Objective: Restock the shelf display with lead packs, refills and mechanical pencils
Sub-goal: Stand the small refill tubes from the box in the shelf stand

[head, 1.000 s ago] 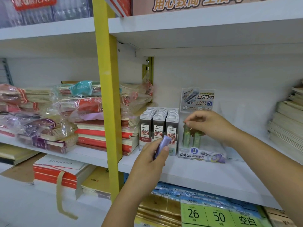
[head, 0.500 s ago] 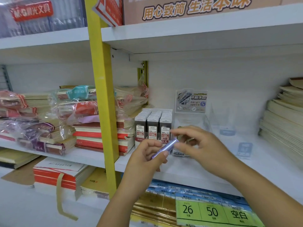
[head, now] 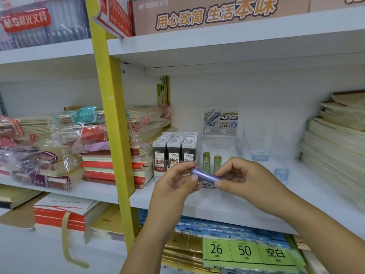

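From the head camera, you hold 1 purple tube (head: 205, 175) crosswise in the air just above the front edge of the shelf (head: 217, 206). Your left hand (head: 173, 184) pinches its left end between thumb and fingertips, and your right hand (head: 245, 178) pinches its right end the same way, so each grip is narrow and closed on the tube. The tube lies nearly level, its left end a little higher.

Behind the tube, 2 green tubes (head: 206, 162) stand upright side by side in the front left corner of a clear display tray (head: 237, 147), which sits toward the middle of the shelf. A printed header card (head: 220, 121) rises at the tray's back.

Just beside the tray on its left stands a block of grey lead packs (head: 174, 149) in 3 rows running front to back; the front labels read 0.5.

Further left, a stack of red and cream notebooks (head: 110, 167) lies at the left end of the shelf, partly behind the yellow upright (head: 112, 115). Beyond that upright, plastic-wrapped bundles (head: 39, 155) are piled on the neighbouring shelf.

To the right of the tray is a second clear holder (head: 258, 147) with a pale blue label; you cannot tell what it holds. Stacks of cream paper (head: 335, 151) fill the right end of the shelf.

Below the front edge, a green label (head: 245, 250) shows 26 and 50. On the shelf above, a brown carton (head: 217, 14) carries large orange characters.
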